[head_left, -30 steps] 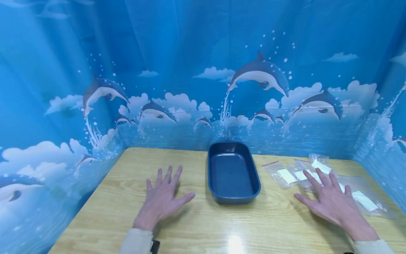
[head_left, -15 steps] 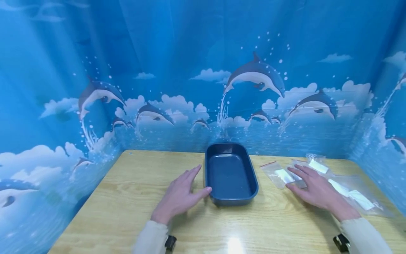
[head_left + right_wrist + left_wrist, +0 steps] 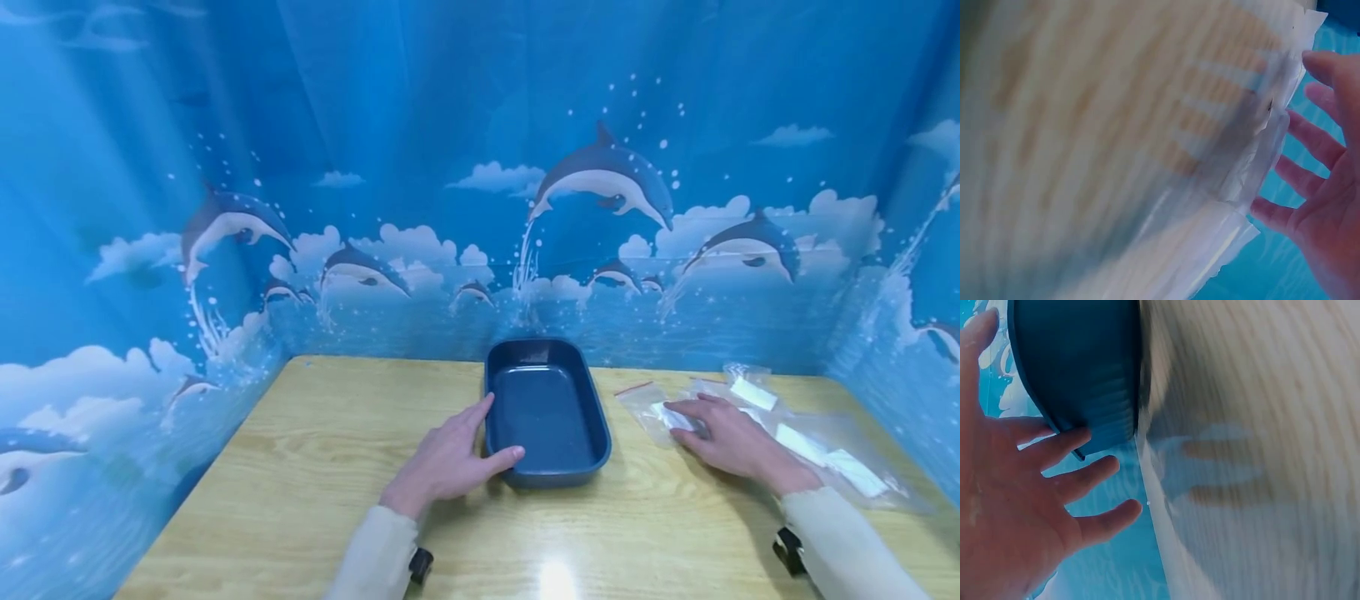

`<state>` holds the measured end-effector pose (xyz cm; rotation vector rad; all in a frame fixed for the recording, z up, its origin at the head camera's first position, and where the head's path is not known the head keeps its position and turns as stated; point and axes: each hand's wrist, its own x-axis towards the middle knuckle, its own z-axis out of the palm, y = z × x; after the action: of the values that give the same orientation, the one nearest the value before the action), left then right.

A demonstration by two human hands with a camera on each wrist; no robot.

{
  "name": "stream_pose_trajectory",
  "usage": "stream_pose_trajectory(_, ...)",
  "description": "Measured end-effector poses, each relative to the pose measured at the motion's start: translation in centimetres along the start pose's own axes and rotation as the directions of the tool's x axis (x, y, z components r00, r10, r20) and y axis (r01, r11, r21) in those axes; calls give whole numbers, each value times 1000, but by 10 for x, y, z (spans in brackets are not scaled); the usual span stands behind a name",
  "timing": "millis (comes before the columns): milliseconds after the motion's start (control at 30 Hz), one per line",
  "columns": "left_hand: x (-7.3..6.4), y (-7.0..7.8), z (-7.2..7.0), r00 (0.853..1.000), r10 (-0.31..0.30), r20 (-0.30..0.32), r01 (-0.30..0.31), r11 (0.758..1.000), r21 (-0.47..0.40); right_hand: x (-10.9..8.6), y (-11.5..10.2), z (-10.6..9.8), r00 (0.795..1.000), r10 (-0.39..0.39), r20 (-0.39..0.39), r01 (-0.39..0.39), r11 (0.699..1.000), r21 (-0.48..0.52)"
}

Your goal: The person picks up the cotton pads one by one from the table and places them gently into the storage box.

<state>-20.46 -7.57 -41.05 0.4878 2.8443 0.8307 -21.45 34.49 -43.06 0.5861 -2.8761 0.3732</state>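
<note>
A dark blue rectangular tray [image 3: 534, 417] stands at the middle of the table. My left hand [image 3: 442, 462] is at its near left side, fingers spread, thumb reaching over the near rim. In the left wrist view, fingertips of the left hand [image 3: 1029, 494] overlap the wall of the tray [image 3: 1079, 369]. At the right, my right hand [image 3: 723, 437] is over several clear zip bags with white labels. Its thumb and index finger are at the label of the leftmost zip bag [image 3: 645, 410]. In the right wrist view the fingers of the right hand [image 3: 1329, 162] are apart, right at the plastic [image 3: 1254, 169].
More zip bags, among them a large one [image 3: 858, 475], lie overlapping toward the table's right edge. The wooden table [image 3: 322, 467] backs onto a blue curtain [image 3: 435, 167] printed with dolphins, which also hangs at both sides.
My left hand has moved right, from bare table to the tray's side. The right hand has moved left and lower, onto the leftmost bag. Tray and bags stay put.
</note>
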Motion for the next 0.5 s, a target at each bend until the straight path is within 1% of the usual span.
stream_pose_trajectory(133, 1, 0, 2, 1000, -10, 24, 11, 999, -38, -3, -1, 2, 999, -22, -24, 21, 999, -48)
stream_pose_trajectory(300, 1, -3, 3, 998, 21, 54, -17, 998, -68, -8, -3, 1, 999, -28, -31, 25, 995, -94)
stream_pose_trajectory(400, 3, -2, 4, 998, 24, 62, -19, 997, -81, -8, -4, -1, 999, -36, -37, 32, 995, -99)
stream_pose_trajectory(500, 5, 2, 6, 998, 6, 56, 0, 995, -103, -7, -3, -2, 998, -51, -38, 47, 995, -90)
